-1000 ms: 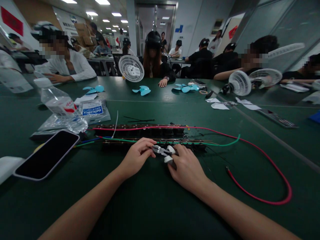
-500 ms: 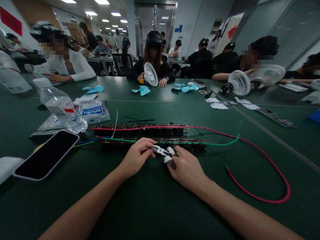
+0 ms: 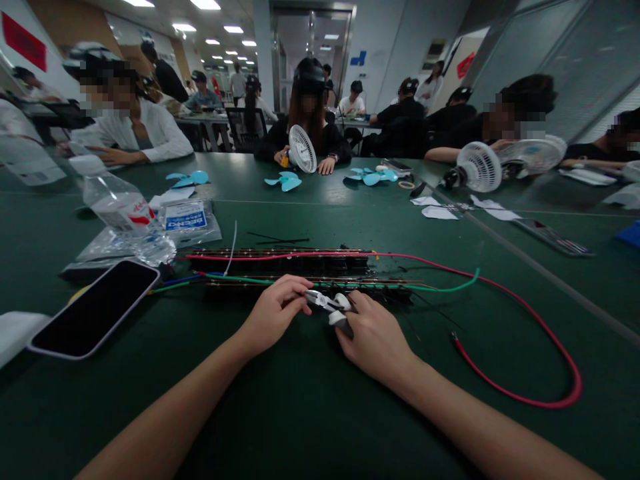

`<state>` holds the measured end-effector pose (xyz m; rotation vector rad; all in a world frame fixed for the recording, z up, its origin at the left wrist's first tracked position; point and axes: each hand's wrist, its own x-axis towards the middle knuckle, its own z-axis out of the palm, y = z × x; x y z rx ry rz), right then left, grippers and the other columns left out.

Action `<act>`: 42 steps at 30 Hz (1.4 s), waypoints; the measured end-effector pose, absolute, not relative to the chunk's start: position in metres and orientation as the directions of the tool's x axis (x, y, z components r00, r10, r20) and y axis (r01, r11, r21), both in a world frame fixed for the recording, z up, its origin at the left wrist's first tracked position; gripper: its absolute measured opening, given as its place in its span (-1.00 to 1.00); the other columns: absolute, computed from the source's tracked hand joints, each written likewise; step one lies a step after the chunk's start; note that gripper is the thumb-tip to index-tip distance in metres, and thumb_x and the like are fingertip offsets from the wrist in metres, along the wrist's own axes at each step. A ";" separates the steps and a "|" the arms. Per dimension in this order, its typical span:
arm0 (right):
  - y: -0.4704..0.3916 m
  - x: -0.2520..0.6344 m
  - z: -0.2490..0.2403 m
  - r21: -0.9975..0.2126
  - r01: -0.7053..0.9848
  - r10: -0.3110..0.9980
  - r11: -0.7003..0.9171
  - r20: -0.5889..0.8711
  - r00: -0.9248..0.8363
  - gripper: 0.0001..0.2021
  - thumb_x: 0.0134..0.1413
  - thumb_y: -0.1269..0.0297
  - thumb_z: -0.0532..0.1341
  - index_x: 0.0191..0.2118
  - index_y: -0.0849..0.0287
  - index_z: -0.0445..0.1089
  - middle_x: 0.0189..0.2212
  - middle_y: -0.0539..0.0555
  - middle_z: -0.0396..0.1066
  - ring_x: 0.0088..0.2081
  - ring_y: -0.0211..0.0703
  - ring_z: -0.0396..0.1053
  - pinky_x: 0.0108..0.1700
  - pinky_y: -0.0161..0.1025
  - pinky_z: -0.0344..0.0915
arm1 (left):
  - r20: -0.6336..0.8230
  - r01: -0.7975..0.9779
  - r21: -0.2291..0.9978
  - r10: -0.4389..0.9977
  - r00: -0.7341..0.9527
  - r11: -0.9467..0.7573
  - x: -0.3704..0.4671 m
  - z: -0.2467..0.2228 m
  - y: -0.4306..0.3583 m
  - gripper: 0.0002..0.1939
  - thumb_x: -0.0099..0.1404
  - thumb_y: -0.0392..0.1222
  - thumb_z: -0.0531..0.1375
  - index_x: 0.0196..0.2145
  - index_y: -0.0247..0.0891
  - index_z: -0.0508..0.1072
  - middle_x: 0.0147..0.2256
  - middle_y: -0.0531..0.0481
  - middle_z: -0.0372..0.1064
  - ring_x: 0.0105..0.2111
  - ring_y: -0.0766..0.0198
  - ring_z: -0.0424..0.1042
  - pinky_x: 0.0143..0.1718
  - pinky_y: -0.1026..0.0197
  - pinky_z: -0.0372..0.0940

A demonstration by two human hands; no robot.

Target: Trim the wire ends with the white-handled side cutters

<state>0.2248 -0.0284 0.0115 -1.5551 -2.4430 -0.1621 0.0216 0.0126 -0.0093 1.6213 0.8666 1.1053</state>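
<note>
Two bare forearms [image 3: 453,408] reach over a dark green tabletop [image 3: 300,427], the right hand [image 3: 375,330] curled around the handles of a pair of pliers [image 3: 323,301]. The tool lies between the two hands, just ahead of the right hand's fingers, its nose toward the left hand [image 3: 275,312]. That hand's thumb and fingertips gather at the nose; whether they pinch anything, or touch the metal, cannot be told.

Just beyond the fingers, a near black strip [image 3: 235,287] runs across the table, a green wire [image 3: 447,289] along it. To the left lies a phone [image 3: 97,309], screen dark. A far black strip [image 3: 280,264] sits behind the near one, with a red wire [image 3: 570,363] that sweeps off to the right and curls back toward the viewer. A clear bottle [image 3: 117,203] and a blue-labeled packet [image 3: 185,217] stand and lie at left, past the phone.

Farther off, light blue fan blades [image 3: 283,181] dot the table. Across it, a co-worker [image 3: 273,143] in black holds a white fan head [image 3: 303,149], while others sit at tables behind.
</note>
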 end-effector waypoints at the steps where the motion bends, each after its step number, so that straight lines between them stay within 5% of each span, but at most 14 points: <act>1: -0.028 0.225 0.012 -0.034 0.901 0.873 0.433 0.263 -0.410 -0.84 0.06 0.32 0.20 -0.47 0.23 0.45 -0.28 0.18 0.34 -0.28 -0.10 0.28 -0.25 -0.19 0.26 | 0.263 0.033 0.956 0.904 0.338 -0.291 0.022 -0.010 0.013 -0.89 0.27 -0.43 0.12 -0.29 -0.32 0.40 -0.06 -0.09 0.29 -0.37 0.36 0.49 -0.26 0.18 0.42; 11: -0.029 0.223 0.011 -0.003 0.907 0.868 0.421 0.291 -0.402 -0.88 0.04 0.33 0.21 -0.36 0.25 0.46 -0.18 0.24 0.31 -0.14 0.04 0.24 -0.14 -0.08 0.23 | 0.263 -0.006 0.961 0.904 0.337 -0.277 0.022 -0.014 0.014 -0.90 0.27 -0.41 0.13 -0.29 -0.31 0.41 -0.06 -0.10 0.29 -0.38 0.36 0.49 -0.29 0.19 0.42; 34: -0.030 0.222 0.011 0.005 0.918 0.902 0.396 0.186 -0.390 -0.79 0.12 0.28 0.18 -0.44 0.22 0.49 -0.28 0.19 0.39 -0.29 -0.12 0.34 -0.28 -0.24 0.31 | 0.264 0.078 0.947 0.895 0.359 -0.311 0.020 -0.010 0.014 -0.89 0.27 -0.41 0.12 -0.30 -0.32 0.43 -0.05 -0.11 0.30 -0.36 0.34 0.48 -0.26 0.18 0.42; 42: -0.029 0.222 0.013 -0.002 0.909 0.883 0.417 0.241 -0.404 -0.84 0.08 0.31 0.19 -0.44 0.24 0.46 -0.25 0.20 0.33 -0.21 -0.04 0.28 -0.19 -0.13 0.26 | 0.272 0.017 0.955 0.900 0.342 -0.295 0.021 -0.013 0.014 -0.89 0.28 -0.41 0.10 -0.27 -0.31 0.40 -0.06 -0.10 0.30 -0.39 0.35 0.48 -0.28 0.17 0.41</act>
